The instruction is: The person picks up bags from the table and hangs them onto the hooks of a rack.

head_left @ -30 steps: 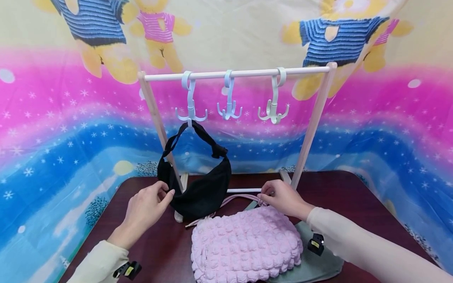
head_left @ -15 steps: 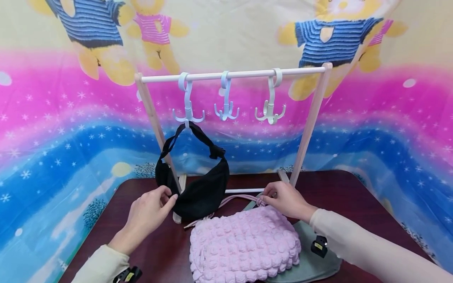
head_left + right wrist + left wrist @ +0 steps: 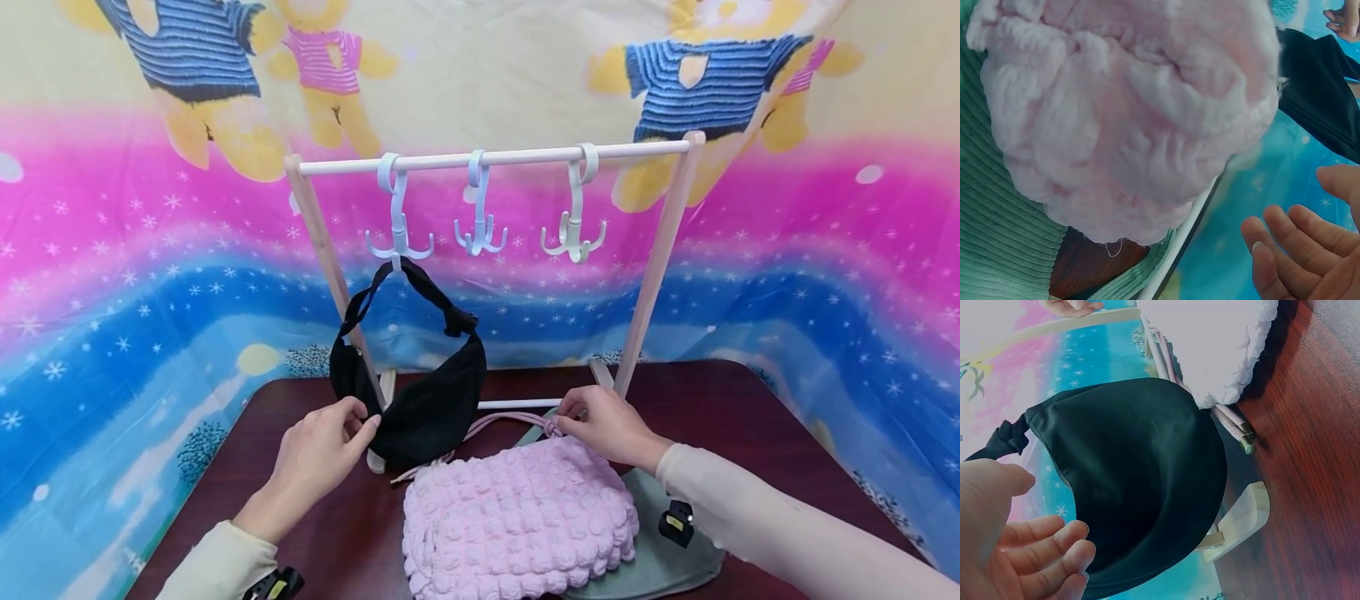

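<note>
- Beside the black bag (image 3: 438, 417), the left hand (image 3: 318, 450) has loosely bent fingers and grips nothing; I cannot tell whether a fingertip touches the cloth.
- Above the pink bag's far corner, the right hand (image 3: 609, 425) is relaxed too, near the knotted cord (image 3: 517, 415); its wrist view shows nothing between the fingers.
- The black bag hangs by its strap (image 3: 426, 289) from a prong of the hook (image 3: 399, 237), which seems to bear its weight without help.
- The pink bag (image 3: 517, 517) lies over part of the green bag (image 3: 660, 542), both on the table (image 3: 345, 542), probably within easy reach.
- The rail (image 3: 525, 157) carries three hooks set apart, likely for room.
</note>
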### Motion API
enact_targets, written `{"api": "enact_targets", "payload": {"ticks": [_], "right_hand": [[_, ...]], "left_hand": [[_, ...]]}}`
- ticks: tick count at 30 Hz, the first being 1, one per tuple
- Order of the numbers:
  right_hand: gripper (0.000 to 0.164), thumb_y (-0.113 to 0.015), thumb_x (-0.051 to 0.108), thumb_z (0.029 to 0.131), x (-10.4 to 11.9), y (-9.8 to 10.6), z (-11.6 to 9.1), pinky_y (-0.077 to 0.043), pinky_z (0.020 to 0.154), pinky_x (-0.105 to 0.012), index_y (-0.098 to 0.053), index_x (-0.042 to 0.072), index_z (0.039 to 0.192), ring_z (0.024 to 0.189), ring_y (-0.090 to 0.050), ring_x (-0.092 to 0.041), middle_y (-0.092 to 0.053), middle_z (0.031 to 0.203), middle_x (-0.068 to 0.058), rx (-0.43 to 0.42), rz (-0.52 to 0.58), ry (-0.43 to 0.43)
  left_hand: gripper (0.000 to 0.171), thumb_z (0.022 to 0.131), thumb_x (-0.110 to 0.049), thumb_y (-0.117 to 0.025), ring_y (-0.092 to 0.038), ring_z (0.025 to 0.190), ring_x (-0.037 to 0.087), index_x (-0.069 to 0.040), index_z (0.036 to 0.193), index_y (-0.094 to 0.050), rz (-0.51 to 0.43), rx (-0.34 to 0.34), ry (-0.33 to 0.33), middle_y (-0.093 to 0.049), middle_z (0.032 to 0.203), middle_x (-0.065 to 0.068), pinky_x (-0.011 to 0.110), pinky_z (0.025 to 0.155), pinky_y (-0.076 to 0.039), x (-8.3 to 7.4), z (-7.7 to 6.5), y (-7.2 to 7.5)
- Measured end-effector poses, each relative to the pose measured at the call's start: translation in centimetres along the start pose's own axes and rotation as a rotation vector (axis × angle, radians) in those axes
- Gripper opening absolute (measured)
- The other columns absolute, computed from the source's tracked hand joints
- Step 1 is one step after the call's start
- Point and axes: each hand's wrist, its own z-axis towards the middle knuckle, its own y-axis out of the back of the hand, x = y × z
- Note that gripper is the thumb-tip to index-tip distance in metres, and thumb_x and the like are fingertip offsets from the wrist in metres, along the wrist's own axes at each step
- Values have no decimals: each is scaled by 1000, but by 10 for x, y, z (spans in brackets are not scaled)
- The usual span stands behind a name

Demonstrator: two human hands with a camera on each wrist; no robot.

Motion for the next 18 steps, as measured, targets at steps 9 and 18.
{"api": "enact_targets", "payload": {"ticks": [9, 18], "right_hand": [[8, -71, 18, 93, -3, -2, -2, -56, 72, -34, -73, 11, 95, 83, -69, -11, -74, 90, -1, -6, -3, 15], [10, -72, 21, 93, -8, -3, -4, -56, 74, -36, -72, 11, 96, 83, -69, -10, -75, 91, 0, -9, -19, 6]], "left_hand": [[20, 95, -34, -70, -57, 65, 7, -14, 97, -69, -1, 6, -6, -67, 76, -4, 30, 56, -46, -2, 0, -1], [19, 95, -34, -69, -55, 62, 4, -15, 96, -69, -7, 16, -25, -68, 77, -5, 30, 55, -46, -9, 0, -4]]}}
